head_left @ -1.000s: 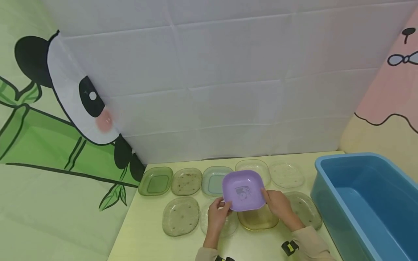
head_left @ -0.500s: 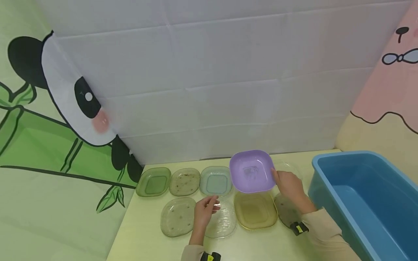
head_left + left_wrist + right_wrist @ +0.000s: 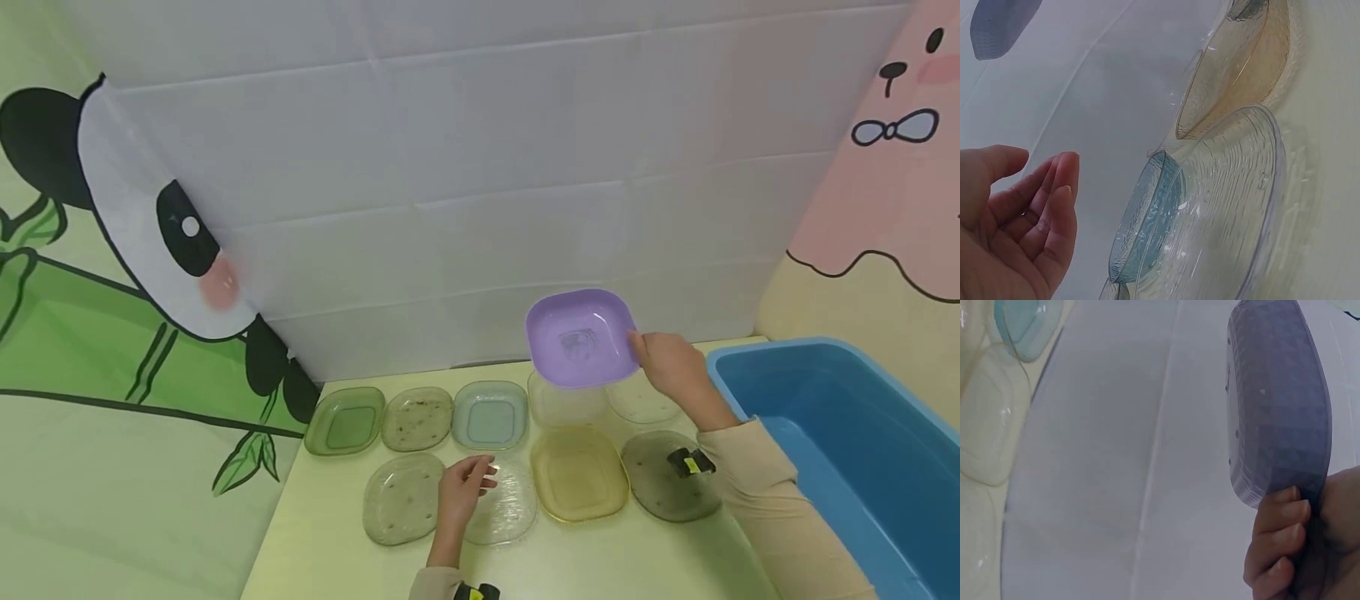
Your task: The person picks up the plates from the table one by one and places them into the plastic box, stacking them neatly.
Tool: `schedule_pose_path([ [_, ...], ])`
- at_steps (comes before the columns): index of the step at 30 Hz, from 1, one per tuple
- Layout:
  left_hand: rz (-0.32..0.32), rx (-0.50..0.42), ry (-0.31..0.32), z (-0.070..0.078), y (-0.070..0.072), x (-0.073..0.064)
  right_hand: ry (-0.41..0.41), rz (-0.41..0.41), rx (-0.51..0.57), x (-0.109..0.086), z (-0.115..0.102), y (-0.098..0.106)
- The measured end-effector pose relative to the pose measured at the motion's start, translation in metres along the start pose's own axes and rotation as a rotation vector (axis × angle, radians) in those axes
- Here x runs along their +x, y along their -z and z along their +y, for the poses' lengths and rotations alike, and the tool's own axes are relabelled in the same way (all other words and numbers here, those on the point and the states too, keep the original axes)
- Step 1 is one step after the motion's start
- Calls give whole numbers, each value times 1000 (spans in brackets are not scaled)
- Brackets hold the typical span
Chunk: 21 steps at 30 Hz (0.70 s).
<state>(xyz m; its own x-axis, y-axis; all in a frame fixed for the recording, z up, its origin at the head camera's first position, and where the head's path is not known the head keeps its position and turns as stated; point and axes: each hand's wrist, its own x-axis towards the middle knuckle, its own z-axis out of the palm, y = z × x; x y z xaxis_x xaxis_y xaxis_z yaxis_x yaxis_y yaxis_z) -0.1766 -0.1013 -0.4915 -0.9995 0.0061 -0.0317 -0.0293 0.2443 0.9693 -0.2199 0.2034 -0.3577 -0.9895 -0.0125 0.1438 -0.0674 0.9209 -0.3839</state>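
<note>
My right hand [image 3: 671, 367] grips the right edge of a purple rounded-square plate [image 3: 581, 337], which has a grey print in its middle. The plate is raised above the table in front of the white wall. In the right wrist view the fingers [image 3: 1280, 537] curl over the rim, and the faceted underside of the purple plate [image 3: 1282, 406] shows. Over the edge of a clear ribbed plate [image 3: 506, 508] hovers my left hand [image 3: 461, 492], holding nothing. Its fingers bend loosely in the left wrist view, apart from the clear plate [image 3: 1210, 212] and the pale blue plate [image 3: 1154, 219].
Two rows of see-through plates cover the table [image 3: 315, 533], among them a green plate [image 3: 345, 421], a speckled plate [image 3: 417, 418], an amber plate [image 3: 580, 475] and a grey-green plate [image 3: 663, 492]. A deep blue tub [image 3: 810, 354] stands at the right.
My left hand has let go of the purple plate and moved left. My right hand has lifted the plate up and away, uncovering the plates beneath it.
</note>
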Motion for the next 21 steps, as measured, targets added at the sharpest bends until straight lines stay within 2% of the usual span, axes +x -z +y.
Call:
schedule_pose_path([
  [3, -10, -3, 1, -6, 0, 2, -8, -27, -19, 4, 2, 18],
  [10, -17, 6, 15, -37, 0, 15, -11, -71, -62, 10, 15, 49],
  [14, -24, 19, 5, -42, 0, 19, -13, -120, -57, 11, 30, 64],
  [21, -39, 32, 13, -44, 2, 18, -16, -205, 60, 9, 70, 76],
])
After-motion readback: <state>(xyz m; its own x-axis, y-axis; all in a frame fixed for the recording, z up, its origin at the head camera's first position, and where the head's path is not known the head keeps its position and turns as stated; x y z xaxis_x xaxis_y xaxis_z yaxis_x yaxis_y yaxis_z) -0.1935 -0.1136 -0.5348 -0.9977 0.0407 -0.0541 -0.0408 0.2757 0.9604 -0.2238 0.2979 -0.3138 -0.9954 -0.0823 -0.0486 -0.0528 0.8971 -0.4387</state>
